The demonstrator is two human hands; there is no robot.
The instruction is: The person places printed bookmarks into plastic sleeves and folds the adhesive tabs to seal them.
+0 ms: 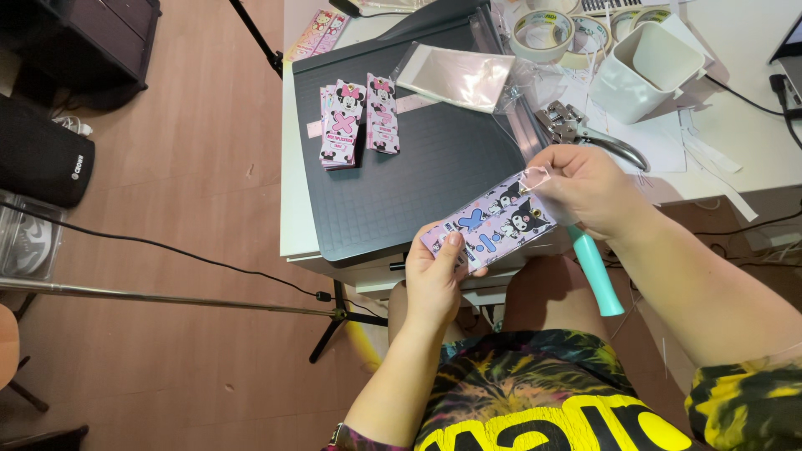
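Above the dark cutting mat, left hand and right hand grip the sleeved purple card; best kept flat.

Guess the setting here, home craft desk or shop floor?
Likely a home craft or packing desk: a dark cutting mat, tape rolls, and stacks of cartoon cards. Both hands hold one purple card.

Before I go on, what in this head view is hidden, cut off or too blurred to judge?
- Purple card pack: its lower end is covered by the left hand, its upper end by the right hand; the clear flap at the right fingertips is too glary to judge.
- Hole punch: the right hand hides its lower part.
- Tape rolls and white bin: cut by the top edge.
- Pink card stacks: count unreadable.
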